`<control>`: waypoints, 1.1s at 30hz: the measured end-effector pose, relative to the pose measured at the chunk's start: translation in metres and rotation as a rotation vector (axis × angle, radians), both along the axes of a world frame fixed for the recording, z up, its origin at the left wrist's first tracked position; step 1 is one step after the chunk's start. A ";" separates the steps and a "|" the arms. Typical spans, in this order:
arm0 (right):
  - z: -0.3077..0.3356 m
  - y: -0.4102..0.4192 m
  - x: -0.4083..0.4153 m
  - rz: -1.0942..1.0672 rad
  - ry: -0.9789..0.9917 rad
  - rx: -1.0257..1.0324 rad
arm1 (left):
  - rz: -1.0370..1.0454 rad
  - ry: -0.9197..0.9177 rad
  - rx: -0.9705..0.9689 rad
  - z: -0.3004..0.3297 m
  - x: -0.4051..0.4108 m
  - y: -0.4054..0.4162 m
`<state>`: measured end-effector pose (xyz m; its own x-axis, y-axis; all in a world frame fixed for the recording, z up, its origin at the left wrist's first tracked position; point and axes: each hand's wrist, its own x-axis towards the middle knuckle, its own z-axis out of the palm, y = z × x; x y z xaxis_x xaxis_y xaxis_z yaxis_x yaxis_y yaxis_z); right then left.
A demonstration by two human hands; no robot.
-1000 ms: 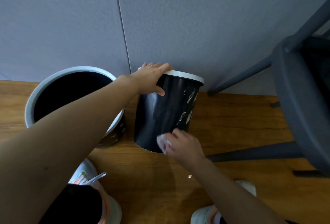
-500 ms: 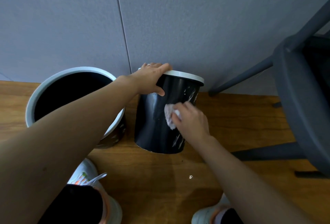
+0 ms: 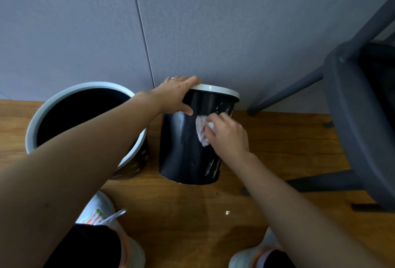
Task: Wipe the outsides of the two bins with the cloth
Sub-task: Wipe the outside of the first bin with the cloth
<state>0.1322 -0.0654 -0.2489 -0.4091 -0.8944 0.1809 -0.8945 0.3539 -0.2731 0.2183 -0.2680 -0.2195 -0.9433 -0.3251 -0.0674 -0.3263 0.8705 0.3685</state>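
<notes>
Pressing cloth (image 3: pixel 202 131) on bin (image 3: pixel 188 150) | right hand (image 3: pixel 228 135) grips

Grey-blue wall (image 3: pixel 235 22) behind, matt panels, thin vertical seam (image 3: pixel 141 28) left of centre. Wooden floor (image 3: pixel 181 214), warm brown, visible grain, small white speck (image 3: pixel 227 212) on it. Dark grey chair (image 3: pixel 352 122) at right, legs slanting to wall. Light soft, even.

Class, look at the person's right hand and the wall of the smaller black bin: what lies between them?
In the head view, a crumpled white cloth, pressed by the right hand against the smaller black bin.
</notes>
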 end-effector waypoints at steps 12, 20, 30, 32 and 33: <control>-0.027 0.042 0.027 0.263 0.016 0.215 | 0.004 0.010 0.021 0.002 0.005 -0.001; 0.012 -0.014 -0.020 -0.083 0.017 -0.032 | 0.008 -0.001 -0.003 0.005 0.005 0.003; 0.001 0.004 -0.013 0.022 -0.013 0.012 | 0.013 0.009 0.008 0.005 0.003 0.005; 0.011 -0.009 -0.030 -0.115 -0.055 -0.051 | 0.004 0.007 0.016 0.005 0.005 0.005; 0.015 -0.013 -0.037 -0.159 -0.076 -0.088 | 0.001 0.007 0.019 0.005 0.005 0.005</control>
<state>0.0949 -0.0780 -0.2338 -0.5595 -0.7994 0.2190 -0.8048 0.4608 -0.3742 0.2229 -0.2633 -0.2142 -0.9434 -0.3248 -0.0668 -0.3246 0.8631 0.3870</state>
